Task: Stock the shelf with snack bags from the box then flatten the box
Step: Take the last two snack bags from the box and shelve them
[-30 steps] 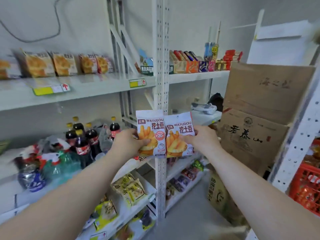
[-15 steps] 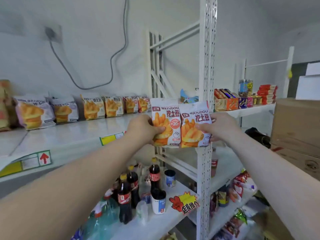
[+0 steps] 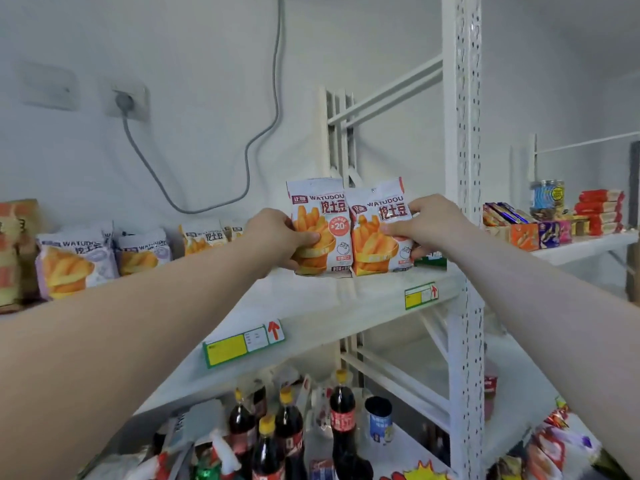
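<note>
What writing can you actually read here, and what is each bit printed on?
"WATUDOU": left bag in the left hand and right bag in the right hand.
"挖土豆": both those bags.
"20": orange circle on the left bag.
"WATUDO", cut off: purple shelved bag.
Shelf tags: a red arrow; print too small.
Bottle labels: blurred.

The left snack bag (image 3: 320, 226) and the right snack bag (image 3: 381, 233) each read "WATUDOU" over "挖土豆"; the left one adds "20" in a red circle. A purple bag (image 3: 74, 261) farther left also reads "WATUDOU", and a shelf label (image 3: 242, 346) bears a red up-arrow.
</note>
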